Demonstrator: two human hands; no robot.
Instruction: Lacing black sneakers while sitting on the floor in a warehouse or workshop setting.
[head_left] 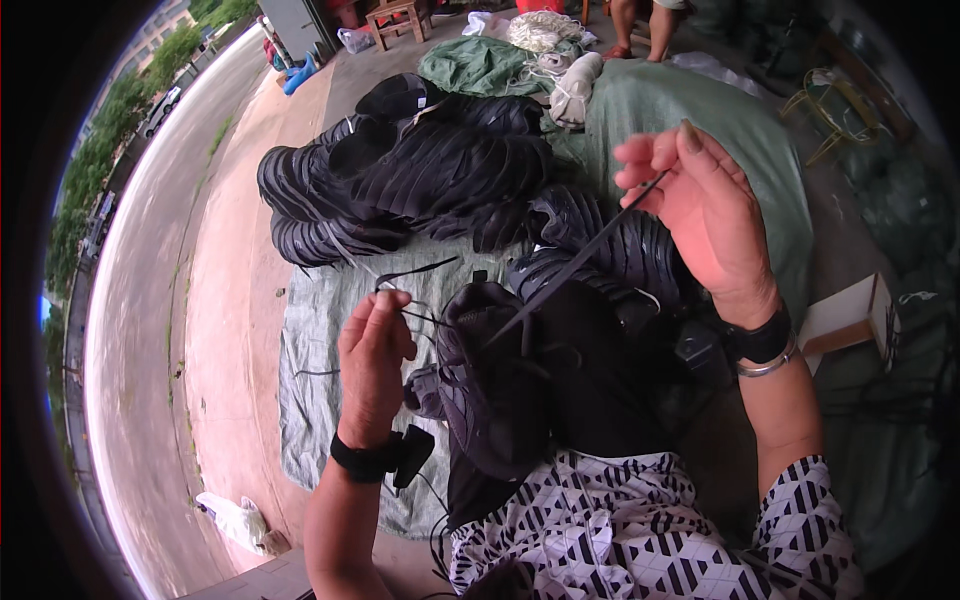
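Two hands (pixel 372 360) (pixel 700 215), one black strip (pixel 575 262)

My right hand (pixel 700 215) was raised, its fingers pinching the upper end of a black strap (pixel 575 265) that ran taut, slanting down toward a dark bundle (pixel 500 390) in my lap. My left hand (pixel 372 355) was closed on a thin black strip (pixel 415 272) just beside that bundle. Beyond my hands, a pile of black strap coils (pixel 420 170) lay on a grey-green tarp (pixel 320 330). A white rope bundle (pixel 545 30) lay farther off.
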